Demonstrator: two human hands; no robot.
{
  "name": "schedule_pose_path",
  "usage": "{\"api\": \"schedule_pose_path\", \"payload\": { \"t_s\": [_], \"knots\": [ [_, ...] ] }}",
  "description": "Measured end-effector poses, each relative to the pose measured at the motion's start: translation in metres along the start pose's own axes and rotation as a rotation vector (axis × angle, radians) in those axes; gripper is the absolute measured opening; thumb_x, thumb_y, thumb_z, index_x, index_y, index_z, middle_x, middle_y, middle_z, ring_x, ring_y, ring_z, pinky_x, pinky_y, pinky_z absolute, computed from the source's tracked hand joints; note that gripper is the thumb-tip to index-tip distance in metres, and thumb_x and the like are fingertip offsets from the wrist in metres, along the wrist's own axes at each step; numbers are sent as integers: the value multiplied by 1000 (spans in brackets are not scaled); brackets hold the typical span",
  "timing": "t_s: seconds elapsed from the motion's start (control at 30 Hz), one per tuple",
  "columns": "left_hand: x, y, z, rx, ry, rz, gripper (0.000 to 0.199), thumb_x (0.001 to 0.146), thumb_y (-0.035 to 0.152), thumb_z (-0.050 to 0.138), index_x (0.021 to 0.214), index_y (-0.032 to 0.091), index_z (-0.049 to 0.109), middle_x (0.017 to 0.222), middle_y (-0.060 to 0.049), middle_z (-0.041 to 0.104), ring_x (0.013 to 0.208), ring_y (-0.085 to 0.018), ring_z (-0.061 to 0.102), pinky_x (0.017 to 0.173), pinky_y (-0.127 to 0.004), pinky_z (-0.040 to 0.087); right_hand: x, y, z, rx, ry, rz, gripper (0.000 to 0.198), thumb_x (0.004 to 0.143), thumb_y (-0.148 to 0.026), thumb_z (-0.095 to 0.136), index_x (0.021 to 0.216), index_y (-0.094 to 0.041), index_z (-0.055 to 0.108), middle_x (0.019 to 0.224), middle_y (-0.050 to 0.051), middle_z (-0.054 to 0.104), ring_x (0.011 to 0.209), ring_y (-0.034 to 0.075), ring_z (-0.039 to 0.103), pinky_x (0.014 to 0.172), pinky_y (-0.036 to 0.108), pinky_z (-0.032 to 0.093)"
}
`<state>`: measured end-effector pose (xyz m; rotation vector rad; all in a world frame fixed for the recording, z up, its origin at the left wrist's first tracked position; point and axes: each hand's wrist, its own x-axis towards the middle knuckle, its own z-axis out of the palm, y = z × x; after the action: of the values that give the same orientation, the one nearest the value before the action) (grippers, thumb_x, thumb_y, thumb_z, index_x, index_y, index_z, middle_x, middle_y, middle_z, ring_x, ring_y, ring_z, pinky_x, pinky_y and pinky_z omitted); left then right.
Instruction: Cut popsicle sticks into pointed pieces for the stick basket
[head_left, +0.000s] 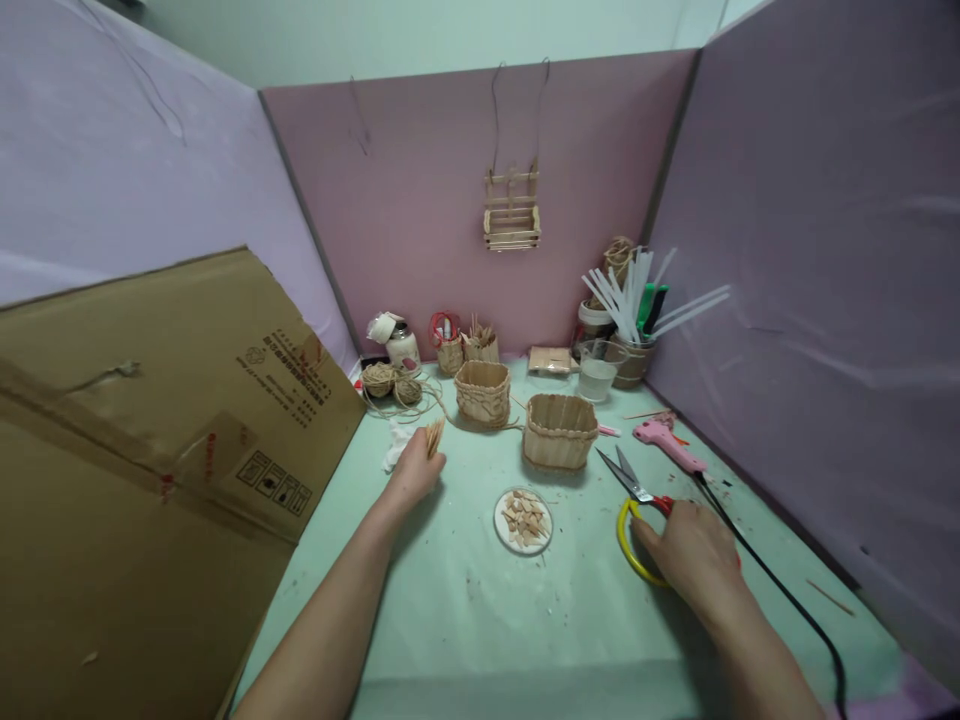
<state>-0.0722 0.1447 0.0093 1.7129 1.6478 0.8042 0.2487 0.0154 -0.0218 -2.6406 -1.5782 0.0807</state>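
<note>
My left hand (412,470) is closed around a small bundle of thin wooden sticks (435,437), held over the left part of the table beside a crumpled white tissue (396,444). On the right, my right hand (694,553) grips the handles of a pair of scissors (628,474) with yellow and red loops. Their blades point up and left and stand apart. Between my hands lies a small round white dish (501,535) of short cut wood pieces (525,514). Behind it are two woven, oval baskets, the nearer one (559,440) and the farther one (482,393).
A pink glue gun (667,445) with a black cord lies right of the scissors. Twine balls (379,379), a jar (403,348), a glass beaker (597,380) and a pot of white sticks (632,362) line the back. A large cardboard sheet (172,440) leans at the left.
</note>
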Motion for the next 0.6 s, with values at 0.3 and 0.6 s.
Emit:
{"api": "schedule_pose_path", "payload": {
  "t_s": [0.3,0.6],
  "knots": [
    [1,25,-13,-759,-248,-111,31,67,32,69,77,18,44,65,5,43,50,-5,41,48,-17,35,-14,-8,-37,216,300,-188,41,87,-43,51,106,-8,60,102,21,66,96,38,61,80,46,46],
    [-17,47,6,-692,67,271,28,75,37,70,74,18,48,62,5,48,55,-8,43,52,-19,37,-19,-83,-96,709,-96,-765,18,90,-34,54,102,-22,60,106,6,65,101,22,59,85,34,46]
  ]
}}
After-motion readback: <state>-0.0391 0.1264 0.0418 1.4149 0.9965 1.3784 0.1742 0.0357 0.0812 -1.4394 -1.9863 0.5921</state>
